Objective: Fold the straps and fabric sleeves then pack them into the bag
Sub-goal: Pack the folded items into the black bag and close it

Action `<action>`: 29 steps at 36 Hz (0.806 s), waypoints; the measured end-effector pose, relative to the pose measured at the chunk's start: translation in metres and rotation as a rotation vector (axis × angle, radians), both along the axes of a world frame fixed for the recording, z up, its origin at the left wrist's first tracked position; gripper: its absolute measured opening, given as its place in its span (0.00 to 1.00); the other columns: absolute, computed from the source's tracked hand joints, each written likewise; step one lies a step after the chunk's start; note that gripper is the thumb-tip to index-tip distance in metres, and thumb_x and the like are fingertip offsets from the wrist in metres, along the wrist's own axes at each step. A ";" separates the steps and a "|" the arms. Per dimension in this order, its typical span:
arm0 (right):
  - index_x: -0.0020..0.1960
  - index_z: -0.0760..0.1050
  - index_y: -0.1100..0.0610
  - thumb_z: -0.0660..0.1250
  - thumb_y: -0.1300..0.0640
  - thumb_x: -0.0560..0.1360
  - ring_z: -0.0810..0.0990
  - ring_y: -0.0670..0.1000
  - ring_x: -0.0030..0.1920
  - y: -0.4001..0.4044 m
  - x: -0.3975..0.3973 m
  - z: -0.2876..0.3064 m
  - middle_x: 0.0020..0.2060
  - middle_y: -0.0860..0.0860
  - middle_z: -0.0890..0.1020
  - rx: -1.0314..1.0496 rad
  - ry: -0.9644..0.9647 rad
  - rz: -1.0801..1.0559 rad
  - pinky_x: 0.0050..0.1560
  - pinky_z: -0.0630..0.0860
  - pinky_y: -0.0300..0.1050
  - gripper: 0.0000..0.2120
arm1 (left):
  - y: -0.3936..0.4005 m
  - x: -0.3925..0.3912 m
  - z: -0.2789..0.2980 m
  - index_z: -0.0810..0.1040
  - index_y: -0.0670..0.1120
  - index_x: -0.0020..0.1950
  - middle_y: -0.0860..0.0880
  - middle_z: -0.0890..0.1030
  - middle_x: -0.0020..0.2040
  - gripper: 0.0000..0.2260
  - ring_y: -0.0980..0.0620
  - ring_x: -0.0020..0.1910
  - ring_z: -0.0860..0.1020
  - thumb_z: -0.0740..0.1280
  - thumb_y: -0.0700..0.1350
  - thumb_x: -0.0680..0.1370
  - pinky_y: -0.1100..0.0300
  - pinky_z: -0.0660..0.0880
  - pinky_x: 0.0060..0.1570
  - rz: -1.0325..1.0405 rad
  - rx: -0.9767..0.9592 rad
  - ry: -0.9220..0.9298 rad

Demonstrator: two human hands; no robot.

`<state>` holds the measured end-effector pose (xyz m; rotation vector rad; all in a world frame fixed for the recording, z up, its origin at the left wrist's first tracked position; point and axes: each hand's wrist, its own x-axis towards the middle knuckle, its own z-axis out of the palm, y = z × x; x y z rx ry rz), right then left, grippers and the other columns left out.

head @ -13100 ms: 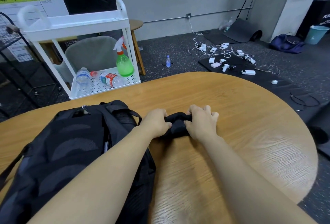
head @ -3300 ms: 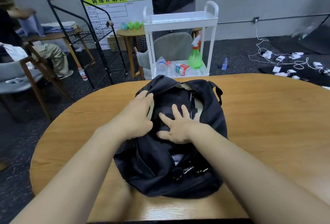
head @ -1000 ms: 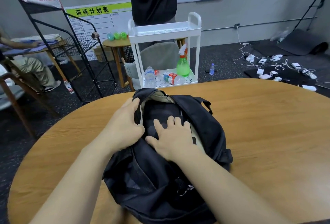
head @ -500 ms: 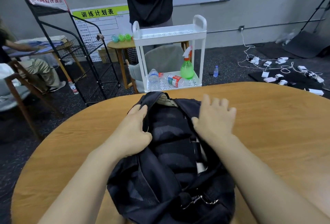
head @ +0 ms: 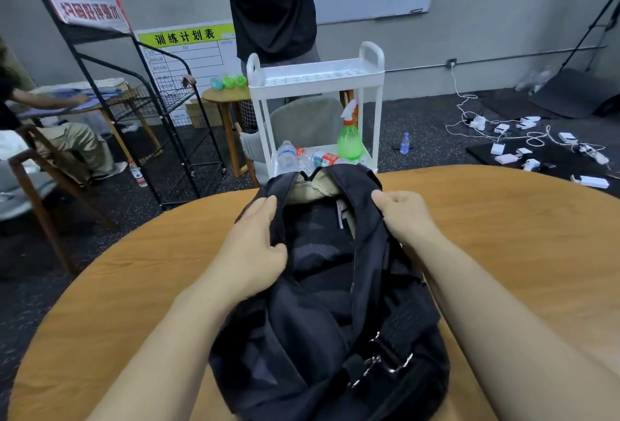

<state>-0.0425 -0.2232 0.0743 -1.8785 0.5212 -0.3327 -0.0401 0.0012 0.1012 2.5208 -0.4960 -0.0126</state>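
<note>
Black bag sitting mid-worktop, mouth facing away. Left hand gripping left opening edge, right hand pinching right edge, both grips holding bag fabric. Dark fabric lying inside. White cart standing beyond the worktop.

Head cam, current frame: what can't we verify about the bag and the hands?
- Bag contents: dark interior; folded straps and sleeves indistinguishable from the lining.
- Right hand fingers: curled over the bag's right edge, so the tips are hidden behind the fabric.
- Left hand grip: the thumb sits at the left edge; the palm side is hidden.
- Bag's near end: cut off by the bottom edge.
- Zipper state: too dark to tell.
</note>
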 end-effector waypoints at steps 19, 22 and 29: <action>0.64 0.68 0.51 0.63 0.36 0.74 0.68 0.56 0.63 0.013 0.021 0.015 0.62 0.52 0.75 -1.007 0.060 0.026 0.56 0.64 0.52 0.26 | -0.038 0.079 0.001 0.69 0.51 0.72 0.46 0.72 0.65 0.24 0.43 0.65 0.68 0.64 0.58 0.78 0.50 0.69 0.60 0.134 0.228 -0.273; 0.65 0.68 0.51 0.63 0.36 0.74 0.64 0.56 0.65 0.027 0.034 0.014 0.63 0.52 0.72 -1.193 0.039 0.200 0.59 0.59 0.53 0.26 | -0.058 0.107 0.001 0.74 0.55 0.65 0.48 0.70 0.68 0.15 0.44 0.68 0.64 0.65 0.54 0.78 0.50 0.64 0.63 0.070 0.261 -0.280; 0.65 0.72 0.52 0.62 0.46 0.77 0.49 0.61 0.74 0.029 0.048 -0.001 0.72 0.61 0.60 -1.345 0.183 0.340 0.66 0.45 0.63 0.19 | -0.081 0.163 -0.005 0.81 0.61 0.55 0.52 0.72 0.60 0.13 0.46 0.68 0.65 0.62 0.46 0.79 0.48 0.58 0.64 -0.144 0.460 0.010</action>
